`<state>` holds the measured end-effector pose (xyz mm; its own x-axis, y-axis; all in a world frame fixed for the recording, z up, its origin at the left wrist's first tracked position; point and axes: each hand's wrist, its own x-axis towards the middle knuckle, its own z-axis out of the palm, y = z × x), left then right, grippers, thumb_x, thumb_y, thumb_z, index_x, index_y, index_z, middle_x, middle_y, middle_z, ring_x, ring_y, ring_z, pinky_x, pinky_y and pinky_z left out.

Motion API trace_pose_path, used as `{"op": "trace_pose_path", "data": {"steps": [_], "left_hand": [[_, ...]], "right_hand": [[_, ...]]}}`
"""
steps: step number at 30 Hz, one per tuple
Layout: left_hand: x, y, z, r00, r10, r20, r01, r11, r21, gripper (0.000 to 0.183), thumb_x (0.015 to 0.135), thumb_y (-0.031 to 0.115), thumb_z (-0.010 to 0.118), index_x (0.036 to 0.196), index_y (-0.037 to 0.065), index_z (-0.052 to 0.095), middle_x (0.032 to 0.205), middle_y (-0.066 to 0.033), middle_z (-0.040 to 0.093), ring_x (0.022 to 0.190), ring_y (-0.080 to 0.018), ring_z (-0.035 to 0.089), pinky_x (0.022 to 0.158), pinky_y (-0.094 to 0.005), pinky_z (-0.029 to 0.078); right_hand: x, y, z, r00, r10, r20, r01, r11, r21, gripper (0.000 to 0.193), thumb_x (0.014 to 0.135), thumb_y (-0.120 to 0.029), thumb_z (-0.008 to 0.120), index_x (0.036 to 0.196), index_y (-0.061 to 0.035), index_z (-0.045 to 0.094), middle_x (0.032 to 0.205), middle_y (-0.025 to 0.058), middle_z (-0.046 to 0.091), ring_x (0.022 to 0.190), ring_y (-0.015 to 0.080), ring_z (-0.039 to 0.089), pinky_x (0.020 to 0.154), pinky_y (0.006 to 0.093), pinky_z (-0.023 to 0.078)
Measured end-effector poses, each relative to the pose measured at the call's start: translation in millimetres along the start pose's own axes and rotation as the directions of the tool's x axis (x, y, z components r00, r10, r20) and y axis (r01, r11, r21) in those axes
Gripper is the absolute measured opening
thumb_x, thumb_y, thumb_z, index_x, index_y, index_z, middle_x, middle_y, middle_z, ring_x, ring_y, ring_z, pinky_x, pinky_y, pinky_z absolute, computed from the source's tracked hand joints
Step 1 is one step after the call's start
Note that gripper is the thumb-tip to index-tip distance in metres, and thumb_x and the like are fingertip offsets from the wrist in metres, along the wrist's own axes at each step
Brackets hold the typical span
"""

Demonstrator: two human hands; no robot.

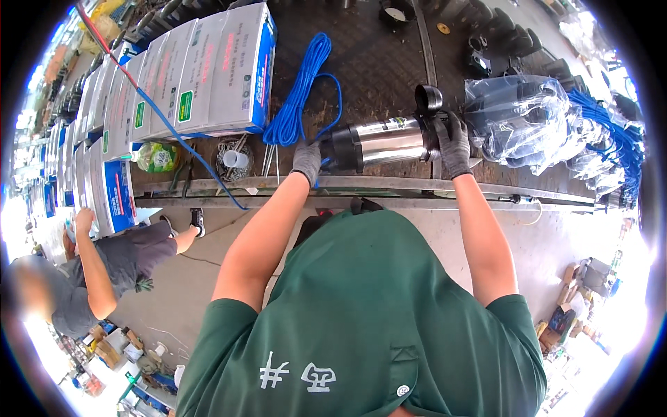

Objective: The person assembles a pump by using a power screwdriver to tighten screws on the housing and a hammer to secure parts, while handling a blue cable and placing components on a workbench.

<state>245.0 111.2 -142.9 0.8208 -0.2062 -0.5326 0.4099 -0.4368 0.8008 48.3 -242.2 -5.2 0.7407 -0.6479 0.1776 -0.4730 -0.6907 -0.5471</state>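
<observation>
A submersible pump (390, 141) with a shiny steel barrel and black ends lies on its side along the near part of the workbench. My left hand (307, 160), in a grey glove, grips its left black end, where a blue cable comes off. At the other end, the gloved fingers of my right hand (454, 145) curl over the black fitting. Beside that hand, a round black outlet (429, 99) sticks up from the pump. The blue cable coil (299, 90) rests on the bench beyond my left hand. Parts of the fingertips are hidden behind the pump.
Grey-and-blue cartons (222, 69) line the left of the bench. Near them are a green-labelled bottle (156, 158) and a wire basket (235, 161). Plastic-wrapped pumps (517, 118) with blue cables (611, 125) lie right. Another person (87, 278) stands at lower left.
</observation>
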Motion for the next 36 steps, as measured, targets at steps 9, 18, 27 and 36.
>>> {"op": "trace_pose_path", "data": {"steps": [9,18,27,36], "left_hand": [[-31,5,-10,0.947,-0.207,0.247,0.232,0.970,-0.078,0.025,0.095,0.017,0.054,0.107,0.005,0.073,0.092,-0.0104,0.072,0.081,-0.0258,0.068,0.073,-0.0410,0.054],[-23,6,-27,0.986,-0.011,0.168,-0.065,0.895,0.441,0.030,0.096,0.029,0.056,0.117,0.010,0.068,0.103,-0.0213,0.071,0.098,-0.0411,0.068,0.086,-0.0501,0.054],[-79,161,19,0.764,0.267,0.587,-0.608,0.600,0.519,0.067,0.096,0.047,0.065,0.146,0.005,0.050,0.134,-0.0280,0.060,0.129,-0.0429,0.054,0.110,-0.0444,0.042],[-75,181,24,0.673,0.188,0.715,-0.715,0.409,0.567,0.074,0.097,0.053,0.059,0.150,0.005,0.041,0.140,-0.0300,0.053,0.130,-0.0434,0.053,0.110,-0.0458,0.042]], "right_hand": [[3,34,-19,0.995,0.098,0.036,-0.104,0.955,0.277,0.040,0.101,-0.034,0.061,0.132,-0.0091,0.062,0.117,0.0192,0.070,0.108,0.0292,0.065,0.096,0.0378,0.049],[-130,141,-60,0.887,0.395,0.240,-0.235,0.833,-0.501,0.061,0.075,-0.026,0.080,0.128,-0.0062,0.058,0.113,0.0259,0.067,0.106,0.0442,0.064,0.093,0.0480,0.052],[-167,104,-41,0.670,0.652,0.354,-0.738,0.538,0.406,0.024,0.077,0.003,0.063,0.098,-0.0074,0.056,0.071,0.0032,0.056,0.058,0.0138,0.056,0.050,0.0268,0.046],[-217,-53,-11,0.779,0.373,0.504,-0.616,0.306,0.726,0.040,0.092,-0.013,0.075,0.127,-0.0020,0.060,0.127,-0.0015,0.068,0.092,0.0039,0.060,0.070,0.0232,0.051]]}}
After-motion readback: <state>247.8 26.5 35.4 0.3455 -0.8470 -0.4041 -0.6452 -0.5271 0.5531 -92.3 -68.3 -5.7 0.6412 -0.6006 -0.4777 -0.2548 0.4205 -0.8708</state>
